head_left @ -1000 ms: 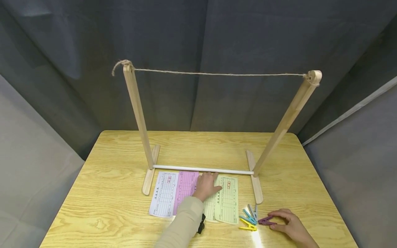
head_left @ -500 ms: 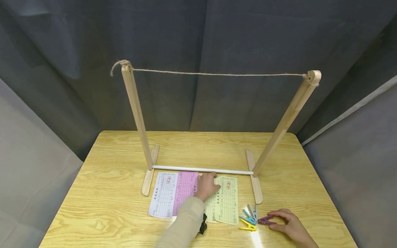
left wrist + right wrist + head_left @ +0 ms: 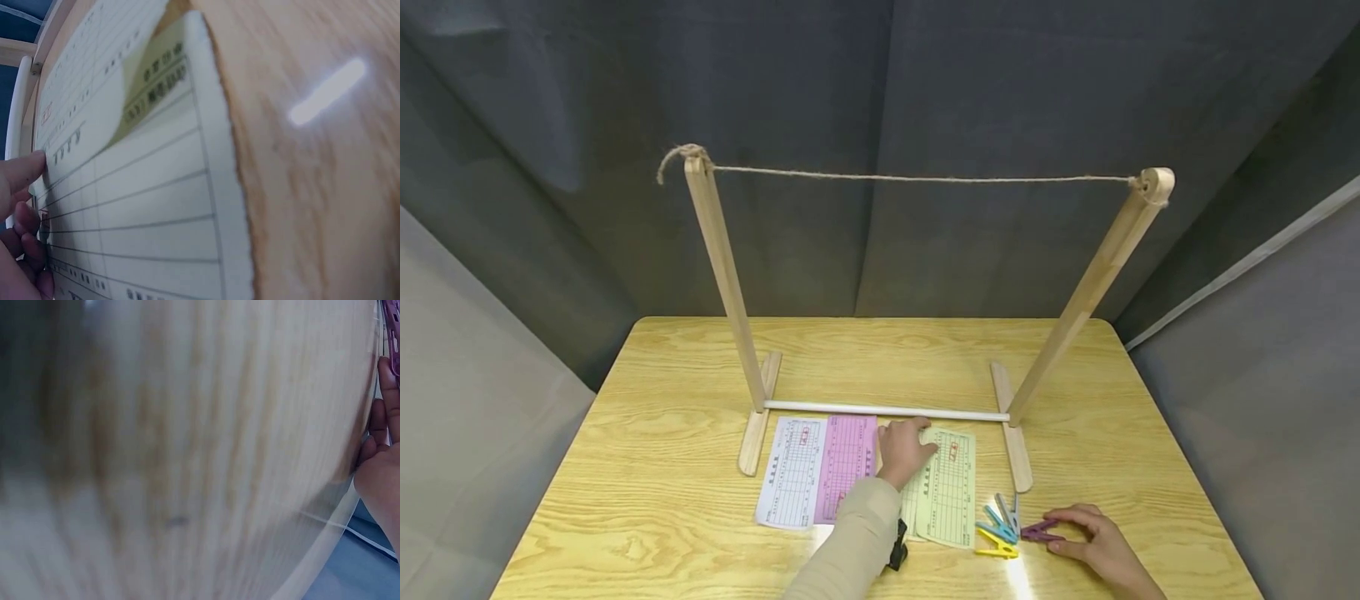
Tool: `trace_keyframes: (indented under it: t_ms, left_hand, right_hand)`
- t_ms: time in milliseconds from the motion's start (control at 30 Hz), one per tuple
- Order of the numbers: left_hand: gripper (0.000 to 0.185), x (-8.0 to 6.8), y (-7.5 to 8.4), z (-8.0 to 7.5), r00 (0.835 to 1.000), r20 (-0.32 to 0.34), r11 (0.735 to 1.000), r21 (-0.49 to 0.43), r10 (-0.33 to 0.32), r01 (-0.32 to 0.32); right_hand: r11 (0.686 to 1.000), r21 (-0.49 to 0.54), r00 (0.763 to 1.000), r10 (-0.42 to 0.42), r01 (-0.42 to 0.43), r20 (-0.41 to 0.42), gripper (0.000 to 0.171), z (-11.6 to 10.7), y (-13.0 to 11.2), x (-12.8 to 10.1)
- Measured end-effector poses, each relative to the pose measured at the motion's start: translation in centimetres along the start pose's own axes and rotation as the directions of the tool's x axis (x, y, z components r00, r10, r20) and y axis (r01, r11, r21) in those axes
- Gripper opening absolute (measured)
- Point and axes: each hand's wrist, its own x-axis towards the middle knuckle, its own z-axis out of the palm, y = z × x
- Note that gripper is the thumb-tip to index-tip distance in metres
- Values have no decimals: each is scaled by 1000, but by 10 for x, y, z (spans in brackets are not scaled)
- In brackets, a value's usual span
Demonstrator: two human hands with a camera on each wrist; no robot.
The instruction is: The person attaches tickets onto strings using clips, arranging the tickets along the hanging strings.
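While the tabletop (image 3: 647, 467) carries everything, nothing has yet been hung: the string (image 3: 917, 177) stretched between the two posts of the wooden rack (image 3: 722, 258) is bare along its whole length. Just in front of the rack's white crossbar (image 3: 887, 410) three slips are laid side by side, touching or slightly overlapping: a white slip (image 3: 793, 471), a pink slip (image 3: 846, 462) and a yellow slip (image 3: 951, 492). All three lie flat, though in the left wrist view the yellow slip (image 3: 150, 187) is seen as layered sheets with one edge slightly lifted. The left hand (image 3: 904, 450) is rested on the top of the yellow slip, next to the pink one, with fingers (image 3: 22, 175) laid loosely on the paper rather than clenched round it. To the right of the slips, near the rack's right foot, a small heap of pegs (image 3: 1000, 533) is left untouched, and a purple peg (image 3: 1039, 531) beside the heap is pinched between the thumb and fingers of the right hand (image 3: 1093, 542); it is also glimpsed at the edge of the right wrist view (image 3: 394, 331). So, by judgement, only the picking up has begun, and every slip remains to be clipped up. Against the earlier frames almost nothing is changed: both hands are kept where they were, and only the view is shifted slightly.
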Motion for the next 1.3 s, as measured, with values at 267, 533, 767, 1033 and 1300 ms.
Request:
trace_keyframes:
  t_ms: [267,533,767,1033,1300]
  left_hand:
    - [21,2,2,2,1000,-14,1000,23,12,-12]
    - [7,5,4,-2,999,-37,998,-68,10,-12]
    - [4,2,6,-23,996,-65,975,-210,55,-68]
    - [3,-2,8,-46,991,-26,900,-417,132,-131]
    - [4,-6,14,-70,982,-18,857,-485,190,-175]
  right_hand:
    - [1000,6,1000,25,-25,7,41,0,-3,0]
    - [999,-50,1000,4,-4,7,41,-3,-6,3]
    - [993,-26,993,115,-115,13,46,-6,-10,2]
    - [994,-19,994,103,-104,-41,44,-10,-16,0]
    - [991,30,989,129,-127,-66,50,-12,-24,0]
